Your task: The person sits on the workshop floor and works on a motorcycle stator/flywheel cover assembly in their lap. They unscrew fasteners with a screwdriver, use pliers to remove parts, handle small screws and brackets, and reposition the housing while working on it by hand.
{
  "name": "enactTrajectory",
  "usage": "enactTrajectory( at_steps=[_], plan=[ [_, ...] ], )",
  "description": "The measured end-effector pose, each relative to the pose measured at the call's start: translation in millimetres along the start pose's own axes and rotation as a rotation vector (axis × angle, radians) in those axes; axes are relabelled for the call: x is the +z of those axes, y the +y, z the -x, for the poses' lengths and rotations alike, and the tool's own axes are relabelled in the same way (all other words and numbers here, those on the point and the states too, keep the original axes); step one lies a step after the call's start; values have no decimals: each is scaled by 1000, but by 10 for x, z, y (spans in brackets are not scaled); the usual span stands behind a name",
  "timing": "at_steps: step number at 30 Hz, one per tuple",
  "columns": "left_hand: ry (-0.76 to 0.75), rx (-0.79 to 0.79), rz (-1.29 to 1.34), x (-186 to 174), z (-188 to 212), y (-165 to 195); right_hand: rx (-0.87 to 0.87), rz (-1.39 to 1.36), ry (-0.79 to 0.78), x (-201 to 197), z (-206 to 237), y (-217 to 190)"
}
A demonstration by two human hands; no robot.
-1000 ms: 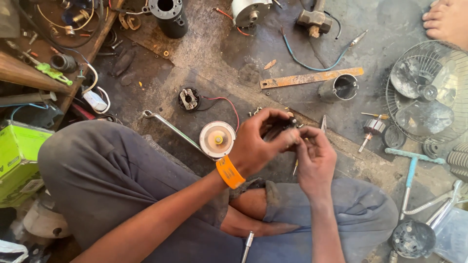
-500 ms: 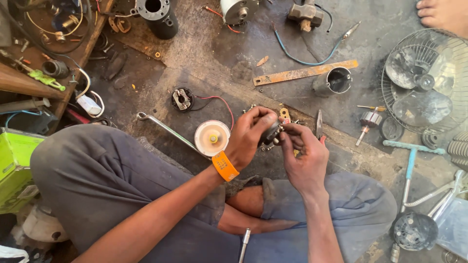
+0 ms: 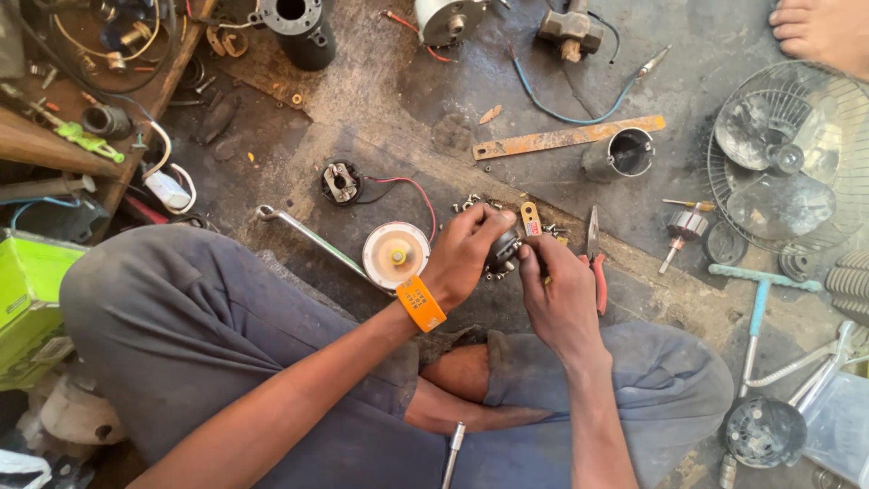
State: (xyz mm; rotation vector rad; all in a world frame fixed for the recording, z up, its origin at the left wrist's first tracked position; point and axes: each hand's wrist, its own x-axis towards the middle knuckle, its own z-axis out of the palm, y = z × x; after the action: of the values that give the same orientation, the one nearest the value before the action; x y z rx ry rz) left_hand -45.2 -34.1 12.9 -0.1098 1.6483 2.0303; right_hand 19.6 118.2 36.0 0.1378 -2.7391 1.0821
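While both hands meet above the crossed legs, the left hand (image 3: 466, 254), an orange wristband (image 3: 420, 303) at its wrist, closes its fingers over the top of a small dark motor part (image 3: 503, 252); the right hand (image 3: 559, 294) pinches the same part from below and the side. Part held just above the concrete floor (image 3: 380, 91), between the knees, over a scatter of small screws (image 3: 471, 203).

Just left of the left hand: round cream-coloured disc (image 3: 396, 255), lying flat, touching the end of a long steel spanner (image 3: 312, 239). Beyond it: small black switch unit with red wire (image 3: 342, 182). Just right of the right hand: red-handled pliers (image 3: 596, 263). Farther off: rusty flat bar (image 3: 568, 138), metal cylinder (image 3: 618, 156) on its side, small rotor (image 3: 683, 229), fan guard with blades (image 3: 797, 158), light blue T-handle tool (image 3: 759, 290)
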Motion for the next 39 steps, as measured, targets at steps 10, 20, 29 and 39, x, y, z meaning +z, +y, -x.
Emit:
enactTrajectory(
  at_steps=[10, 20, 29, 39],
  plan=[
    [-36, 339, -292, 33, 108, -3, 640, -861, -63, 265, 68, 360],
    [-229, -313, 646, -127, -94, -175, 531, -654, -111, 11, -17, 180],
    [-258, -363, 665, -186, -66, -77, 530, -641, -78, -29, 10, 162],
    [-75, -320, 533, -243, -87, -127, 564, -760, 18, -177, 140, 206]
  ],
)
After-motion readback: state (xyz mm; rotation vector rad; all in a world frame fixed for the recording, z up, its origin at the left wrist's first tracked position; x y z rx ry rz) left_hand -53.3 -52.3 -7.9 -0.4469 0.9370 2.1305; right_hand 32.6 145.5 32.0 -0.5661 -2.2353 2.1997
